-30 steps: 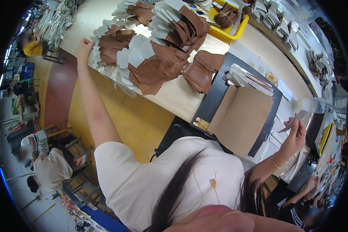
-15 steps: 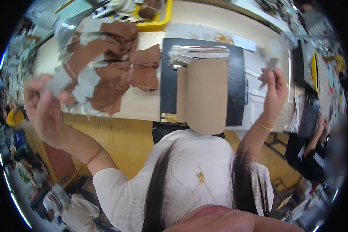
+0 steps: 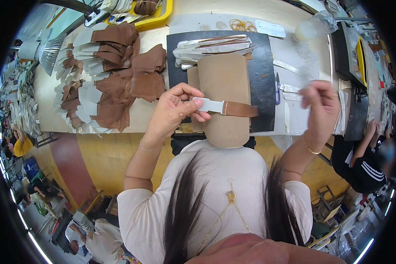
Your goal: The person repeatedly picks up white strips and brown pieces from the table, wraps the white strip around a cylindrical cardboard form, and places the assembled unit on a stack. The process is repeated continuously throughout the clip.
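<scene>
Flat brown-and-white leather-like strip (image 3: 240, 109) extends across the curved tan board (image 3: 225, 131), its white end pinched in the left hand (image 3: 174, 111), probably to leave the brown part exposed; the right hand (image 3: 322, 108), well apart, is too blurred to tell whether it holds anything

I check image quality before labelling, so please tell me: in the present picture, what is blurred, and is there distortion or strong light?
Head view: the right hand is smeared, probably by motion, while the left hand and the brown-and-white strip it holds look clearer; same head view: shapes bend toward the picture's dark edge, and a bright light line glows at lower left.
</scene>
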The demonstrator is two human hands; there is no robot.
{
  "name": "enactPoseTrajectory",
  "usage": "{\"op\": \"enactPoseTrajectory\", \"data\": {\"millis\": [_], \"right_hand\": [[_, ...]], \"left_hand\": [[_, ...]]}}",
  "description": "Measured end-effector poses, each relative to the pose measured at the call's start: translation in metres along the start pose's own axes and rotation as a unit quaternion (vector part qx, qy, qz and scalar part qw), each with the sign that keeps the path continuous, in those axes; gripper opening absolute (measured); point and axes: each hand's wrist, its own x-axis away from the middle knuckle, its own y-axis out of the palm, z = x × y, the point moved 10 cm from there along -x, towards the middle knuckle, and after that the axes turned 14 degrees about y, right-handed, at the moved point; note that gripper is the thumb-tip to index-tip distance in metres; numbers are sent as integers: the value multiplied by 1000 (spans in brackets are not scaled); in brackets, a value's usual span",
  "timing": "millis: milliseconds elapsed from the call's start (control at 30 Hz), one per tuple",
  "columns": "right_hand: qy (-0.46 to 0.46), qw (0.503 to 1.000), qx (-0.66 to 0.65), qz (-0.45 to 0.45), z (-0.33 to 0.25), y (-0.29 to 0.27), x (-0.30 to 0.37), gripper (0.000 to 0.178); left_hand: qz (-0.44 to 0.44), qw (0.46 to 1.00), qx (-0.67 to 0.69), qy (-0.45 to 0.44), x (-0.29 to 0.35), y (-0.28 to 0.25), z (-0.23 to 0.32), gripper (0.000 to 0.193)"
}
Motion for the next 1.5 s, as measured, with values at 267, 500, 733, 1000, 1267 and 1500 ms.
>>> {"op": "enactPoseTrajectory", "data": {"millis": [267, 500, 733, 1000, 1267, 1500], "right_hand": [[223, 910, 126, -326, 40, 146, 36, 16], [229, 909, 167, -307, 43, 153, 30, 16], [238, 910, 183, -287, 44, 155, 31, 14], [237, 914, 184, -273, 46, 153, 31, 13], [272, 901, 133, -312, 54, 135, 31, 15], [272, 911, 132, -281, 64, 129, 27, 23]], "left_hand": [[20, 1000, -4, 24, 7, -3, 1, 19], [1, 999, 49, 21, 10, 4, 7, 18], [14, 999, -22, 39, 14, 6, 15, 18], [18, 998, -47, 46, 14, 6, 18, 18], [23, 997, -51, 47, 8, -8, 10, 19], [21, 998, -40, 42, 5, -14, 1, 18]]}}
